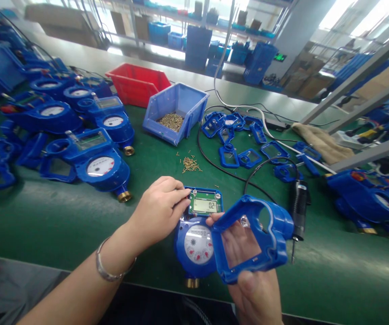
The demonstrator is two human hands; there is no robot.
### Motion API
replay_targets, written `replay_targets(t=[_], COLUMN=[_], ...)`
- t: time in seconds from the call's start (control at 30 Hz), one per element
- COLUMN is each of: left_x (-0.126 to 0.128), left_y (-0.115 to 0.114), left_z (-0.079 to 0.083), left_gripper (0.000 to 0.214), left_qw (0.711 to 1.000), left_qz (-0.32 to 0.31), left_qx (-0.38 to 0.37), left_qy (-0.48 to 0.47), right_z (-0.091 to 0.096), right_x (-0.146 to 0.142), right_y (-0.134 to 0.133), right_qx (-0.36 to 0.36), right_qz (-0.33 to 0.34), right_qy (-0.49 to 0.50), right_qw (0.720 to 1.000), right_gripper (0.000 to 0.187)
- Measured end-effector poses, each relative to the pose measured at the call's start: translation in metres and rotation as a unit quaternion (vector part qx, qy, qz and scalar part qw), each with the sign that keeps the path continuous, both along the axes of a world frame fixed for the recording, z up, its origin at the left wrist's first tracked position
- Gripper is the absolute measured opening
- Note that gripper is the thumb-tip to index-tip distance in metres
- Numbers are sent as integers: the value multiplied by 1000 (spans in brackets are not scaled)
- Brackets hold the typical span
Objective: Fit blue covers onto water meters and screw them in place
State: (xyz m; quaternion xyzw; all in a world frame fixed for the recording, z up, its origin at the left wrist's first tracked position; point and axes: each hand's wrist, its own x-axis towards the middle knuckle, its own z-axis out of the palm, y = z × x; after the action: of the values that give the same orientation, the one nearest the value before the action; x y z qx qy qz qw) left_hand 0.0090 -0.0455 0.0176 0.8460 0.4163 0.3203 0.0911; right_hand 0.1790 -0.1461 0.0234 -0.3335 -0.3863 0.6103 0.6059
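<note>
In front of me a blue water meter (198, 246) lies on the green bench, its round white dial facing up and a brass fitting at its near end. At its far end sits a green circuit board with a lit display (205, 206) in a blue housing. My left hand (159, 210) has its fingers closed on the left edge of that housing. A blue plastic cover (219, 253) with a clear window is gripped from below by my right hand (257, 291), tilted beside the meter. Part of my right hand shows through the window.
Small brass screws (191, 164) lie loose beyond the meter; a blue bin (154, 128) holds many more. A red bin (130, 90) stands behind. Several assembled meters (103, 174) fill the left. Blue covers (228, 155), a cable and a black electric screwdriver (299, 210) occupy the right.
</note>
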Motion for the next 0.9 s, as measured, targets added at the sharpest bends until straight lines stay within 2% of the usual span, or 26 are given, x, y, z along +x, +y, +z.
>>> replay_targets(t=[0.13,0.27,0.6,0.9], left_x=[2,2,-6,-3], left_y=[-4,-5,4,4], left_z=[0,2,8,12], left_gripper=[16,11,13,17], left_qw=[1000,1000,995,993], left_qz=[3,15,-52,-70], left_qx=[8,-22,-73,-38], left_qy=[-3,-9,49,83], right_z=[0,1,1,-1], right_x=[-1,-1,-1,-2], right_y=[-1,-2,1,0], right_qx=[7,8,18,27], right_qz=[-4,0,14,13], right_qy=[-3,1,18,47], right_qw=[1000,1000,1000,998], right_gripper=[52,50,52,49])
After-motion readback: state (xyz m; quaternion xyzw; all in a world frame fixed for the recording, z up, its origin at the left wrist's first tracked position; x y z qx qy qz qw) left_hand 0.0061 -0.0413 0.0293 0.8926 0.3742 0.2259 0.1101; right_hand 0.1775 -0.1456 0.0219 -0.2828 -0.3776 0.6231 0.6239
